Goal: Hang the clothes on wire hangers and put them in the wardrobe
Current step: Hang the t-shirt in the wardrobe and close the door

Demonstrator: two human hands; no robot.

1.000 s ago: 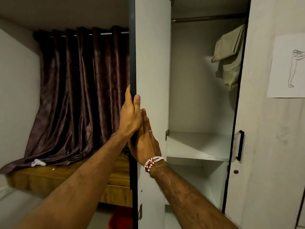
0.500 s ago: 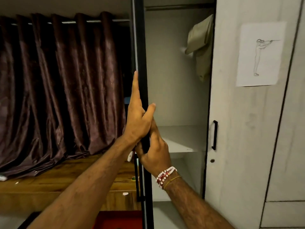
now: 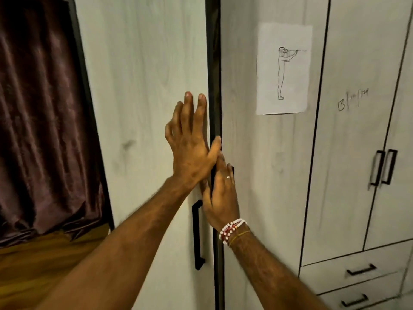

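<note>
Two hands: left, right. Four wardrobe doors. One sheet of paper on the second from the left. Two drawers near right. One curtain, far left.

The light is dim and soft with a faint greenish cast. It falls evenly over the pale grey wood-grain wardrobe door, the brightest surface in view. The dark maroon pleated curtain at left sinks into shadow and is smeared by blur. The narrow gap between the doors reads as solid black. Near the centre, the white paper sheet with a line drawing is fairly legible, while the pair of black bar handles at right looks ghosted. Straight door edges bow and lean toward the borders.
</note>
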